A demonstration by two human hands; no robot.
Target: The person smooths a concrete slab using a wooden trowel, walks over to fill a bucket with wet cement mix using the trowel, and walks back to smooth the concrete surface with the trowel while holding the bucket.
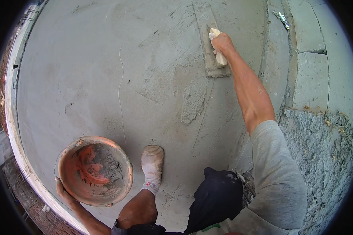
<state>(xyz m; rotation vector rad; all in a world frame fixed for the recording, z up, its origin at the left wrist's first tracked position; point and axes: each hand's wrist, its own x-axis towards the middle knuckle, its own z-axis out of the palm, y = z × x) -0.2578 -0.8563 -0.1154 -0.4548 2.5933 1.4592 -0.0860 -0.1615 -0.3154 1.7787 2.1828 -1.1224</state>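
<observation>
My right hand point(222, 42) is closed round the pale handle point(220, 58) of a long rectangular float point(206, 37), which lies on wet grey cement point(157, 58) at the upper middle. A rough patch of mortar point(193, 103) lies below the float. At the lower left, my left hand point(65, 193) holds the rim of an orange bucket point(94, 171) smeared with cement; its inside shows, with a little grey residue. The fingers under the bucket are partly hidden.
My socked foot point(152, 160) stands on the cement beside the bucket. A small tool or tube point(281, 19) lies at the upper right, near concrete slabs point(312, 78). Rough concrete point(317, 152) is on the right. A pale edge point(12, 129) curves along the left, with a drop beyond.
</observation>
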